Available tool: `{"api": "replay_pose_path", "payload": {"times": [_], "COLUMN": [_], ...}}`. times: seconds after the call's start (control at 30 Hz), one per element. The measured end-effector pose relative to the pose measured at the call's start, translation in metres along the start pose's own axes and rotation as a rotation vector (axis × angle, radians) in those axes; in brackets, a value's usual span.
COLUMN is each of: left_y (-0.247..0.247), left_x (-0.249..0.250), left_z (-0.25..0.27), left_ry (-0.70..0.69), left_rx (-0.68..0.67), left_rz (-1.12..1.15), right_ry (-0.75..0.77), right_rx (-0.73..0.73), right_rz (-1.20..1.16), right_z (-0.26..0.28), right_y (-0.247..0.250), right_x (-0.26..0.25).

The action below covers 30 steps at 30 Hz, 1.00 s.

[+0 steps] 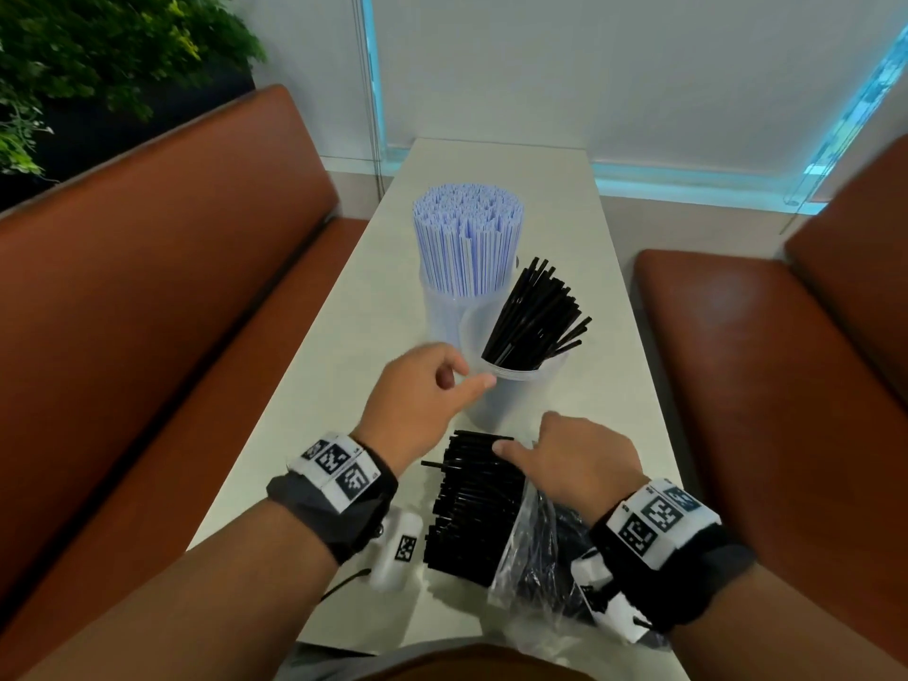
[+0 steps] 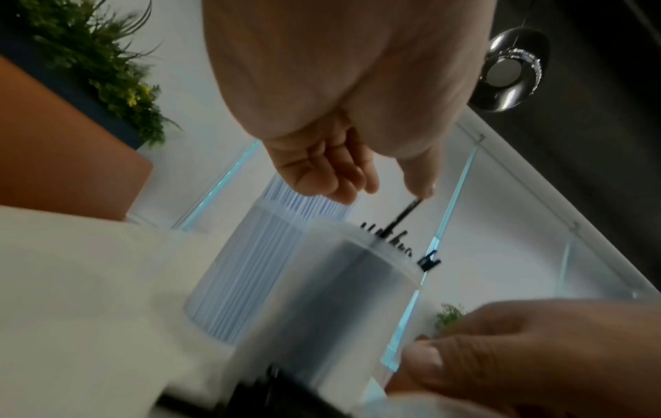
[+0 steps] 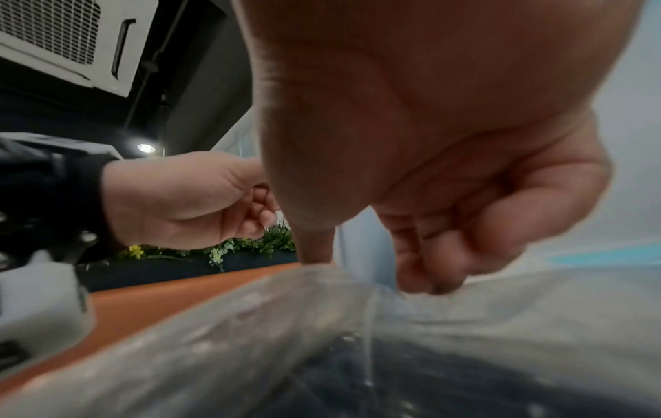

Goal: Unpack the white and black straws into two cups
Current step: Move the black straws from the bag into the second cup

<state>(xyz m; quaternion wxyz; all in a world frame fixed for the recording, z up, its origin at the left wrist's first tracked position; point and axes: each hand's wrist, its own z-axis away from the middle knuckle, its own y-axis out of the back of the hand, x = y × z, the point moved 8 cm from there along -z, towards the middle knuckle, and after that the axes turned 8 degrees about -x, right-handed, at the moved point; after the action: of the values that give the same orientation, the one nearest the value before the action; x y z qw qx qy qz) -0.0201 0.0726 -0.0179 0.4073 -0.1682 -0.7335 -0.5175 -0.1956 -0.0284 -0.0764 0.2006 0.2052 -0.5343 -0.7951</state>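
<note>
We rest our right hand on the bundle of black straws that lies on the near part of the table; the thumb lies on the far ends of the straws, and the other fingers are curled down at the mouth of the clear plastic bag, though we cannot tell if they really pinch the film. The bundle is thick, the straws are thin and glossy black, and their near right part is still inside the wrinkled bag, while the far ends stick out bare. Our left hand hangs just to the left of the near cup, with fingers loosely curled and the thumb pointing toward the rim; it holds nothing, and we cannot tell if it touches the cup. This near cup is a frosted translucent one, and a smaller bunch of black straws stands in it, leaning to the right and fanning out above the rim. Just behind it, touching or nearly so, stands the far cup of the same kind, packed full with white straws that have thin blue stripes and stand upright. Brown padded benches run along both sides of the pale table, and a green plant is at the far left.
</note>
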Motion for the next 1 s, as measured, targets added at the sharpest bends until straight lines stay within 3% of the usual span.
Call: {"api": "replay_pose_path", "payload": {"times": [0.1, 0.17, 0.27, 0.43, 0.7, 1.0], "left_y": [-0.047, -0.078, -0.103, -0.125, -0.131, -0.086], "left_x": [-0.008, -0.005, 0.005, 0.014, 0.024, 0.013], "left_z": [0.018, 0.031, 0.037, 0.037, 0.035, 0.031], "left_ry": [-0.031, -0.131, -0.245, -0.228, -0.284, -0.323], "left_rx": [-0.305, -0.488, -0.567, -0.698, -0.716, -0.573], "left_rz": [-0.185, -0.387, -0.531, -0.690, -0.797, -0.910], "right_ry": [0.018, 0.019, 0.021, 0.055, 0.060, 0.117], "right_rx": [-0.049, -0.058, -0.055, -0.028, 0.025, 0.067], "right_rz": [-0.010, -0.054, -0.114, -0.147, -0.152, -0.243], "right_z": [-0.005, -0.006, -0.007, -0.003, 0.002, 0.002], "right_y": [-0.011, -0.011, -0.007, 0.001, 0.013, 0.015], "right_x": [0.000, 0.002, 0.004, 0.003, 0.006, 0.005]}}
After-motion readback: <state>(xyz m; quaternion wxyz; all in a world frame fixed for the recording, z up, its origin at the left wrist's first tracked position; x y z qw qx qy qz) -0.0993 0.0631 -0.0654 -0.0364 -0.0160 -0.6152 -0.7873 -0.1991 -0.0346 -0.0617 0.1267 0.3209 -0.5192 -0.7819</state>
